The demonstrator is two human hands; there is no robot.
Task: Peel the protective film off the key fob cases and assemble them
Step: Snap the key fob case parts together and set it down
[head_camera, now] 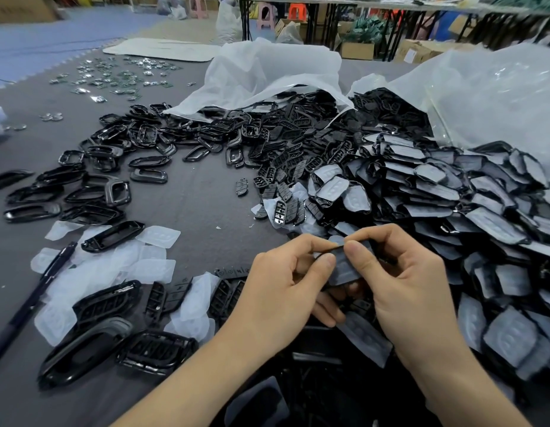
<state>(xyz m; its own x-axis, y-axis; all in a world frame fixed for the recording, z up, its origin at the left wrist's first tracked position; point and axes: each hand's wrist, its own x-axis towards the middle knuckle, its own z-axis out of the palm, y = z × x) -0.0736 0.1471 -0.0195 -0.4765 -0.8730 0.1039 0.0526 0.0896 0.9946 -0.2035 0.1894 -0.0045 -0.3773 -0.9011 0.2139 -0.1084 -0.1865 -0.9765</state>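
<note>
The left hand (283,288) and the right hand (406,282) meet low in the middle of the view, over the near part of the grey mat (190,208). Together they pinch one black case (344,271), held just above the mat. Both thumbs lie on its upper face and the other fingers curl beneath it. A greyish film (340,278) covers that face. The two thumb tips sit close together at its top edge. It cannot be told whether the film has begun to lift there.

To the right, touching the right wrist's side of the mat, lies a large pile (446,204) of filmed cases that spills from a clear bag (498,97). A second bag (267,69) behind it spills bare black parts. Button pads (283,208) lie in the middle, just beyond the hands. Open frames (113,167) are spread across the left of the mat. Loose sheets (119,269) of clear film are heaped at near left, with a few black shells among them. A dark pen (30,303) lies just beside that heap. Small shiny parts (113,78) are scattered at far left.
</note>
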